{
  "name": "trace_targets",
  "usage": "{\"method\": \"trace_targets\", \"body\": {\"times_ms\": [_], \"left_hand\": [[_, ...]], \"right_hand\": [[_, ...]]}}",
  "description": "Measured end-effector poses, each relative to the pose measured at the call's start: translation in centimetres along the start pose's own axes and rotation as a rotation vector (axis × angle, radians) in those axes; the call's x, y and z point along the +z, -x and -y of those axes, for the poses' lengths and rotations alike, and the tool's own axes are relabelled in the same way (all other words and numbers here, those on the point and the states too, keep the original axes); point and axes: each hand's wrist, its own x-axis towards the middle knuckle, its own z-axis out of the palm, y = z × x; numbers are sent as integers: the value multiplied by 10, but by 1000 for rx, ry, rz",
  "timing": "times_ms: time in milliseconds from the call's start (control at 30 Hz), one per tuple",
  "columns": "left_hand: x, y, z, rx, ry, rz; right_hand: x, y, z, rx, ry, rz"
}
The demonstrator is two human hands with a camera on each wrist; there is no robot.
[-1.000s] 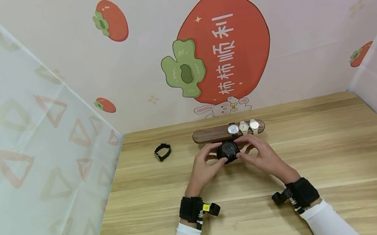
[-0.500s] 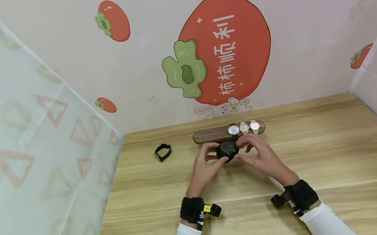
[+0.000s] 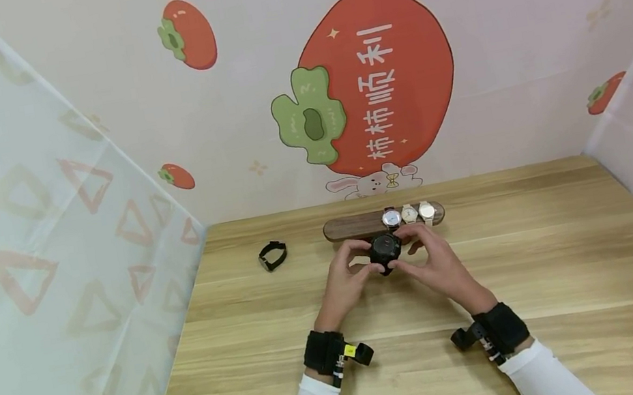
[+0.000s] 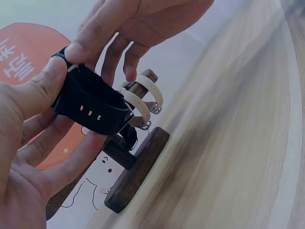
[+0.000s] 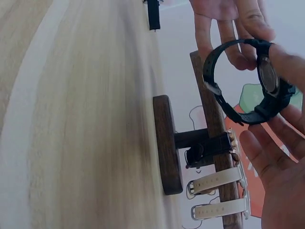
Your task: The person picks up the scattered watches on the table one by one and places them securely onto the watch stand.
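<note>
Both hands hold a black wristwatch (image 3: pixel 385 249) with a round dark face, raised in front of the wooden watch stand. Its strap forms a closed loop, with the slots showing in the left wrist view on the black strap (image 4: pixel 90 112). My left hand (image 3: pixel 344 283) pinches one side between thumb and fingers. From the other side my right hand (image 3: pixel 438 266) grips it, thumb near the left thumb. In the right wrist view the metal back of the watch (image 5: pixel 269 76) shows inside the loop.
Behind the hands, the dark wooden watch stand (image 3: pixel 352 225) bears a dark-strapped watch (image 3: pixel 391 218) and two cream-strapped watches (image 5: pixel 217 180) at its right end. Another black watch (image 3: pixel 272 255) lies on the wooden table (image 3: pixel 241 347) to the left. A patterned wall closes the back.
The black watch has turned slightly in the fingers and shifted a little right. My right hand has edged left, its thumb now closer to the left thumb.
</note>
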Motion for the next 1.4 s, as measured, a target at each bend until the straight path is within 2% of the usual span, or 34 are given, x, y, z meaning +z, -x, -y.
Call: {"method": "trace_targets", "body": {"times_ms": [300,467,667,967,1400], "left_hand": [[0,0,-2,9,4,-10],[-1,1,-2,18,-47,-16],[-2,1,-1,61,-91,16],[-2,2,-2,53,-82,77],[0,2,-1,9,-44,70]], "right_hand": [[-3,0,-2,1,-62,12],[-4,1,-3,0,-107,32],[-5,2,-1,-20,-148,59],[-4,4,-3,-27,-172,96],[-3,4,-3,-32,-225,113]]}}
